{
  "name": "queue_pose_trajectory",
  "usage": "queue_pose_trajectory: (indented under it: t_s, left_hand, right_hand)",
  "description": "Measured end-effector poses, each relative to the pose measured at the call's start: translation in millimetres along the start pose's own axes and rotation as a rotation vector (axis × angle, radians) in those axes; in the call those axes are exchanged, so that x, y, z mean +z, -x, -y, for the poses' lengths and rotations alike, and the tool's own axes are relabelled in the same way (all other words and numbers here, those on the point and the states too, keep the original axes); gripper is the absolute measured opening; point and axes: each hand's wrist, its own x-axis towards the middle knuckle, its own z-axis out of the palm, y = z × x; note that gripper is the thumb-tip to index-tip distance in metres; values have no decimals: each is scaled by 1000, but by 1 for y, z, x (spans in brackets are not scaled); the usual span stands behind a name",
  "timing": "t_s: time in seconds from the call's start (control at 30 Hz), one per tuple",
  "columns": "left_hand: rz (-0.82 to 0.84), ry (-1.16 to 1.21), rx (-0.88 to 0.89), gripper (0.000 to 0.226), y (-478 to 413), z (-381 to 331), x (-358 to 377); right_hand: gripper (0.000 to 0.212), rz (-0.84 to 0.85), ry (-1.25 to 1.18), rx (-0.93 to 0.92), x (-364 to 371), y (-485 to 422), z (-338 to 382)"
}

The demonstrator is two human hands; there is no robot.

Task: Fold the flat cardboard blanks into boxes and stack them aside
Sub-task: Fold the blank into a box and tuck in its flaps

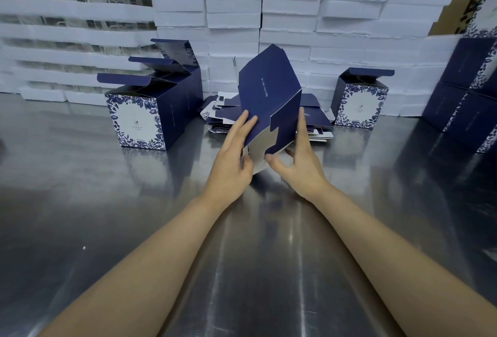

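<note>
1. The cardboard blank (pixel 269 100) is being held above the counter (pixel 107 202) at the centre of the frame. It is tilting upward and away from the person, partly opened, with its dark blue outer face showing and its pale inner face showing at the lower edge.
2. The left hand (pixel 231 159) is gripping the lower left part of the cardboard blank, with its fingers lying flat on the blue panel and its thumb sitting at the lower edge.
3. The right hand (pixel 301 164) is gripping the lower right part. Its thumb is pressing the tip of the blue bottom flap, and its forefinger is reaching up along the right edge.
4. A pile of flat blanks (pixel 317 119) is lying on the counter just behind the hands.
5. A row of folded boxes (pixel 139 119) is standing at centre left of the frame, each with its top flap open and raised.
6. A single folded box (pixel 360 105) is standing at centre right, also with its top flap raised.
7. Stacked dark blue boxes (pixel 468 111) are occupying the right edge of the frame.
8. Stacked white cartons (pixel 290 14) are forming a wall along the back of the counter.
</note>
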Motion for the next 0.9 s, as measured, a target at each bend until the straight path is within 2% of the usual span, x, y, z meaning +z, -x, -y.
queue_pose_trajectory:
  t_s: [0.13,0.27,0.37,0.5,0.57,0.67,0.77,0.83,0.9]
  left_hand:
    - [-21,23,-10,71,0,2,0]
    - [-111,113,-121,60,-2,5,2]
    - [-189,144,-186,43,-5,6,-2]
    - [-286,179,-237,21,-5,1,-4]
    - [-333,94,-249,26,-6,7,-4]
    - [-333,105,-276,38,-7,16,-8]
    - [-246,112,-224,30,-6,16,-9]
    - [-171,124,-159,53,-4,13,-6]
    - [-129,74,-122,66,-3,10,-3]
  right_hand:
    - [120,-3,94,-26,2,2,3]
    - [118,-6,61,-125,1,1,-2]
    - [112,-7,122,-255,1,2,0]
    - [89,-34,88,-278,0,2,-2]
    - [82,-27,89,-295,-1,0,-7]
    - [79,-23,79,-304,-1,-2,-14]
    - [79,-55,112,-299,1,-4,-17]
    - [74,-76,139,-300,1,-4,-17]
    - [67,-93,143,-266,0,-5,-19]
